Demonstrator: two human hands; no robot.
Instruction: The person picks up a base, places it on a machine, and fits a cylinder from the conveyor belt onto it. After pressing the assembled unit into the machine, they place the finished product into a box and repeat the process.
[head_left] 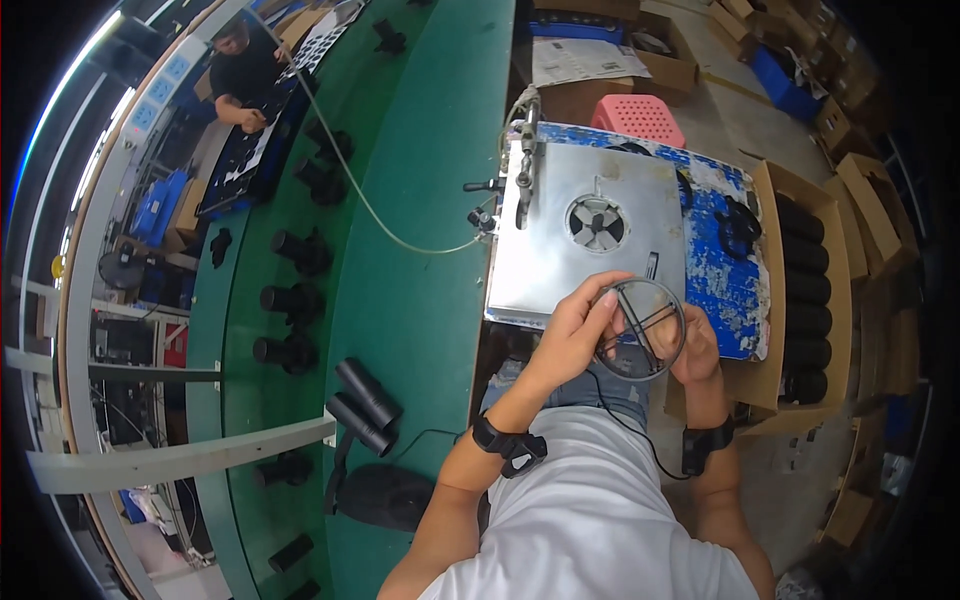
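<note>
Close in front of my body, a dark grey round plastic frame [637, 325] with thin crossbars is held up in both hands. My left hand [577, 328] pinches its left rim, thumb on the near face. My right hand [700, 345] grips the right rim, its fingers partly hidden by the ring. Just beyond lies a flat metal plate [540, 255] of a bench fixture. A round opening [597, 222] in that plate shows dark and light wedge shapes. A metal clamp-like mechanism [526, 150] with a thin hose stands along the fixture's left edge.
Beneath the fixture is a worn blue board [735, 325] with black parts on it. A carton [845, 300] of black cylinders stands at right, a pink stool [640, 118] behind. On the green bench [410, 150] lie black tubes [368, 395]; another person [245, 75] works at far left.
</note>
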